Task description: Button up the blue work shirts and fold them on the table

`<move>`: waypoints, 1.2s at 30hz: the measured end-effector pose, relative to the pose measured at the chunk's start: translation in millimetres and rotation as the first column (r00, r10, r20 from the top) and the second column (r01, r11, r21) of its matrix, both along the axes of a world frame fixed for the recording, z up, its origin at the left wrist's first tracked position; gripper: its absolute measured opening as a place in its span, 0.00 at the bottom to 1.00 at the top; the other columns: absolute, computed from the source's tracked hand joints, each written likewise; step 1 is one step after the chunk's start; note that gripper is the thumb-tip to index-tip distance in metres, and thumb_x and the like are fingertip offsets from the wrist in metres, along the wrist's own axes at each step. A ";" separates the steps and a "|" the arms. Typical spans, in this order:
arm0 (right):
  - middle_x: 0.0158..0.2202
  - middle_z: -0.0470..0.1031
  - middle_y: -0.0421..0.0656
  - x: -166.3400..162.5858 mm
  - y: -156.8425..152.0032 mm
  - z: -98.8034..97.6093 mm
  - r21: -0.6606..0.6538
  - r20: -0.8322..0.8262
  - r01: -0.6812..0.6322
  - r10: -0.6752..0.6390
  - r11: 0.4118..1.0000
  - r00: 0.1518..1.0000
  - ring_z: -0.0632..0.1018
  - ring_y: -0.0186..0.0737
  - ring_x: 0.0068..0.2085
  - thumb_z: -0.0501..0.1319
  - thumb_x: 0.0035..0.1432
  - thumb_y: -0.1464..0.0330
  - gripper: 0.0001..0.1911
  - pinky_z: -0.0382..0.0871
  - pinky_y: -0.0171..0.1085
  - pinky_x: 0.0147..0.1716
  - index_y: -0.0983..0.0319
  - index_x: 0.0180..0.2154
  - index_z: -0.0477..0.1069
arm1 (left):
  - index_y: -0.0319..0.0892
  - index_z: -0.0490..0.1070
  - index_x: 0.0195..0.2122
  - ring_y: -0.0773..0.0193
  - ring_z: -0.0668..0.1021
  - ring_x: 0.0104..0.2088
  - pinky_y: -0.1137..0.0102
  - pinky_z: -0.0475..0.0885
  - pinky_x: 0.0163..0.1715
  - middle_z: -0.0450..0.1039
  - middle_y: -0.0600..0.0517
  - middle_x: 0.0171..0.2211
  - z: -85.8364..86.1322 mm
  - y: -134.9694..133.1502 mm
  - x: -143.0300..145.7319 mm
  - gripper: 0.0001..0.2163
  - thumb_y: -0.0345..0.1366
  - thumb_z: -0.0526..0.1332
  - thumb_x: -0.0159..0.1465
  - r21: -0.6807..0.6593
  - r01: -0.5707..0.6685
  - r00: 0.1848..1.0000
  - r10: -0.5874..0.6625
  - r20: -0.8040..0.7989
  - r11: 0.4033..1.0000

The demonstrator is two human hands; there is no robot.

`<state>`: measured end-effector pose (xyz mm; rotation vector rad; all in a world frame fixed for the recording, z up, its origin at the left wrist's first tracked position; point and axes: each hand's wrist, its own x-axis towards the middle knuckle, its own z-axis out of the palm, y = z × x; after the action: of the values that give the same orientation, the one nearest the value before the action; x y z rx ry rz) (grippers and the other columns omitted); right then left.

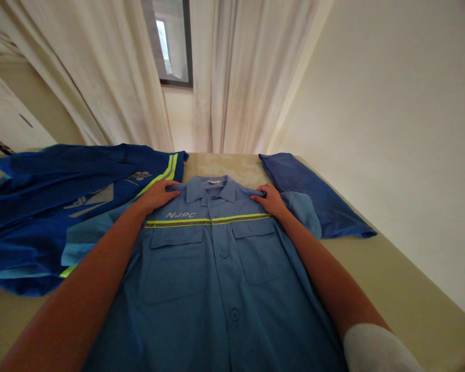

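A light blue button-up work shirt (186,268) lies spread front side up, its collar at the far end. Across its chest run a yellow-and-grey stripe and the letters NJPC, with two flap pockets below. My left hand (158,197) is closed on the shirt's shoulder left of the collar. On the other shoulder, my right hand (270,200) pinches the cloth between thumb and fingers. The shirt's sleeves reach out to both sides, partly behind my forearms. Its lower hem is out of view.
Darker blue garments with a yellow reflective stripe (89,191) lie heaped at the left. A folded dark blue garment (313,194) rests at the right, near the wall (403,129). Beige curtains (236,77) hang behind the tan-covered surface (375,289).
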<state>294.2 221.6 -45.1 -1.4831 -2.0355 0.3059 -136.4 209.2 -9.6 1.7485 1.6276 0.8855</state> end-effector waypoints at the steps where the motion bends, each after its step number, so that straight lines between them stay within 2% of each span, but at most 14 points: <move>1: 0.37 0.76 0.44 -2.1 -1.9 0.9 0.043 -0.014 -0.025 0.026 0.999 1.000 0.75 0.45 0.39 0.68 0.58 0.61 0.09 0.69 0.41 0.42 0.60 0.36 0.75 | 0.44 0.84 0.40 0.48 0.82 0.48 0.61 0.74 0.54 0.84 0.48 0.42 0.1 -0.9 2.2 0.20 0.47 0.69 0.47 0.038 0.005 1.000 -0.005 -0.013 0.999; 3: 0.38 0.74 0.45 -6.9 -7.6 4.3 0.134 -0.045 -0.105 0.112 0.985 0.993 0.74 0.45 0.40 0.64 0.59 0.65 0.05 0.68 0.42 0.43 0.60 0.36 0.72 | 0.45 0.84 0.39 0.49 0.81 0.47 0.61 0.74 0.55 0.84 0.48 0.41 3.3 -3.4 5.9 0.19 0.45 0.70 0.47 0.091 -0.017 1.000 0.015 0.020 0.996; 5: 0.38 0.73 0.45 -10.6 -15.4 9.3 0.235 -0.060 -0.164 0.182 0.958 0.981 0.74 0.46 0.41 0.59 0.61 0.69 0.01 0.66 0.43 0.45 0.59 0.35 0.69 | 0.43 0.83 0.39 0.52 0.82 0.43 0.61 0.76 0.49 0.84 0.48 0.39 12.7 -6.5 5.2 0.19 0.46 0.70 0.47 0.081 -0.050 0.989 0.038 0.140 0.995; 8: 0.36 0.71 0.45 -11.6 -26.9 16.6 0.385 -0.066 -0.111 0.147 0.916 0.987 0.72 0.47 0.41 0.57 0.58 0.71 0.04 0.63 0.44 0.45 0.57 0.32 0.62 | 0.42 0.80 0.40 0.56 0.81 0.35 0.63 0.78 0.39 0.82 0.48 0.36 40.3 -12.3 -7.7 0.22 0.47 0.73 0.45 0.017 0.030 0.959 -0.034 0.282 0.999; 10: 0.33 0.68 0.43 -10.3 -31.3 19.0 0.426 -0.066 -0.059 0.097 0.903 0.993 0.70 0.47 0.39 0.59 0.53 0.70 0.08 0.62 0.43 0.42 0.56 0.31 0.58 | 0.44 0.80 0.44 0.56 0.81 0.36 0.65 0.78 0.38 0.82 0.49 0.37 63.4 -16.8 -20.1 0.25 0.46 0.75 0.44 0.010 0.162 0.968 -0.161 0.195 0.987; 12: 0.32 0.67 0.41 -9.0 -32.6 19.2 0.419 -0.069 -0.035 0.071 0.907 0.995 0.69 0.45 0.36 0.59 0.50 0.69 0.10 0.62 0.42 0.40 0.56 0.31 0.56 | 0.47 0.81 0.46 0.54 0.81 0.38 0.67 0.77 0.38 0.81 0.51 0.37 83.4 -21.3 -29.2 0.27 0.46 0.76 0.44 -0.011 0.263 0.965 -0.263 -0.008 0.965; 15: 0.29 0.67 0.40 -7.8 -32.6 18.5 0.356 -0.045 -0.031 0.050 0.934 0.998 0.67 0.42 0.32 0.59 0.50 0.67 0.09 0.61 0.41 0.39 0.56 0.30 0.56 | 0.49 0.83 0.41 0.53 0.81 0.36 0.69 0.75 0.34 0.80 0.51 0.32 97.9 -25.9 -30.8 0.22 0.48 0.75 0.44 -0.147 0.326 0.903 -0.353 -0.244 0.934; 21: 0.26 0.70 0.41 0.6 -38.2 28.1 0.076 0.200 -0.209 0.191 0.975 0.961 0.69 0.42 0.31 0.62 0.56 0.53 0.17 0.62 0.40 0.38 0.57 0.27 0.61 | 0.49 0.84 0.33 0.51 0.81 0.36 0.66 0.76 0.36 0.81 0.51 0.31 91.8 -27.8 -21.9 0.15 0.49 0.70 0.46 -0.403 0.369 0.785 -0.513 -0.348 0.838; 25: 0.25 0.72 0.42 7.5 -38.5 33.1 -0.038 0.256 -0.296 0.295 0.954 0.920 0.71 0.42 0.30 0.58 0.61 0.42 0.27 0.61 0.38 0.37 0.58 0.28 0.68 | 0.50 0.84 0.32 0.51 0.82 0.36 0.66 0.76 0.35 0.82 0.51 0.30 90.8 -31.5 -21.9 0.17 0.50 0.73 0.42 -0.492 0.355 0.819 -0.518 -0.246 0.795; 28: 0.25 0.73 0.43 0.4 -38.6 39.5 0.036 0.249 -0.133 0.120 0.990 0.961 0.73 0.42 0.30 0.50 0.69 0.45 0.29 0.61 0.38 0.35 0.59 0.29 0.70 | 0.50 0.84 0.30 0.52 0.83 0.36 0.67 0.76 0.36 0.83 0.51 0.31 89.5 -36.5 -6.0 0.15 0.52 0.74 0.43 -0.472 0.385 0.835 -0.518 -0.189 0.793; 30: 0.26 0.75 0.44 -14.5 -41.8 48.9 0.109 0.267 -0.032 0.002 0.994 0.964 0.74 0.42 0.30 0.50 0.71 0.48 0.28 0.61 0.38 0.35 0.59 0.30 0.72 | 0.50 0.84 0.30 0.53 0.83 0.37 0.68 0.75 0.37 0.83 0.51 0.32 85.6 -41.7 15.3 0.14 0.51 0.73 0.46 -0.454 0.459 0.788 -0.586 -0.189 0.764; 32: 0.29 0.78 0.45 -34.9 -47.9 59.9 0.116 0.308 -0.071 0.032 0.991 0.951 0.75 0.42 0.32 0.52 0.72 0.50 0.24 0.61 0.38 0.36 0.59 0.34 0.74 | 0.50 0.84 0.33 0.54 0.82 0.36 0.68 0.74 0.36 0.83 0.52 0.32 79.1 -48.5 40.6 0.13 0.48 0.72 0.49 -0.467 0.536 0.713 -0.673 -0.195 0.703; 34: 0.34 0.80 0.45 -54.0 -54.6 67.7 0.055 0.373 -0.184 0.151 0.981 0.916 0.77 0.43 0.34 0.55 0.71 0.52 0.20 0.61 0.37 0.36 0.59 0.38 0.75 | 0.49 0.83 0.34 0.56 0.81 0.33 0.68 0.71 0.32 0.82 0.52 0.31 71.2 -55.1 63.0 0.12 0.43 0.72 0.48 -0.498 0.570 0.645 -0.731 -0.223 0.654; 36: 0.36 0.81 0.46 -65.1 -58.8 70.0 -0.056 0.448 -0.226 0.227 0.973 0.865 0.78 0.45 0.36 0.60 0.69 0.54 0.15 0.62 0.38 0.35 0.58 0.38 0.76 | 0.48 0.82 0.31 0.57 0.80 0.29 0.69 0.68 0.28 0.81 0.53 0.29 64.0 -59.5 76.9 0.11 0.39 0.73 0.45 -0.514 0.556 0.601 -0.743 -0.294 0.653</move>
<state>229.1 162.8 24.8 -1.4105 -2.5897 0.0506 -59.5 149.6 54.3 2.1436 1.1023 -0.2492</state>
